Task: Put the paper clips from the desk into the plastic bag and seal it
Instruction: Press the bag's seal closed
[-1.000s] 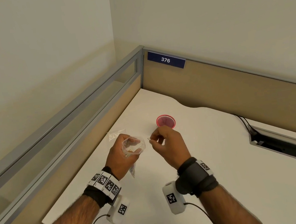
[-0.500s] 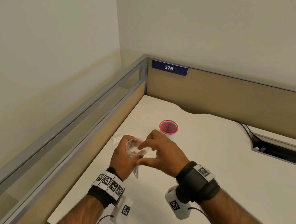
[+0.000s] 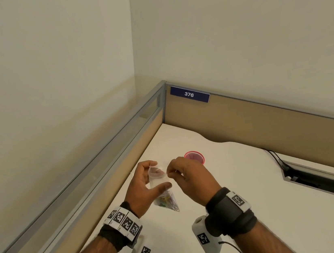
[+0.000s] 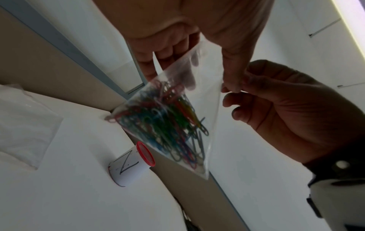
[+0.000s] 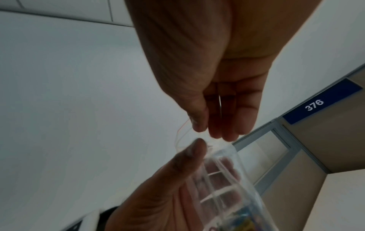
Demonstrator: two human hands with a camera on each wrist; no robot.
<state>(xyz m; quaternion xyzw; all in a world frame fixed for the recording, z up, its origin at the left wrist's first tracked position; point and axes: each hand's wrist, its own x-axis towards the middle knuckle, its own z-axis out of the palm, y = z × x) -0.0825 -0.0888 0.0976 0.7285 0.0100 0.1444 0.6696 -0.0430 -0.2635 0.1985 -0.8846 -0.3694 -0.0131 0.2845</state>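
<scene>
Above the near part of a white desk (image 3: pixel 255 189), two bare hands hold up a clear plastic bag (image 3: pixel 161 185) — its mouth still gaping open at the top. The left hand (image 3: pixel 143 187) cups the bag from the side, fingers curled round its far face and thumb pressed on its near face. The right hand (image 3: pixel 189 175) pinches the bag's top edge between thumb and fingertips, at the red line of the seal strip. A tangle of coloured paper clips (image 4: pixel 168 118) — red, green, blue — sits bunched in the bag's lower corner, which hangs clear of the desk. Just beyond the right hand stands a small white cup with a red rim (image 3: pixel 194 157), a letter drawn on its side. Left of the cup, a pile of clear plastic (image 4: pixel 23 125) lies on the desk. Farther back, a blue plate reading 376 (image 3: pixel 189 96) tops the tan partition.
</scene>
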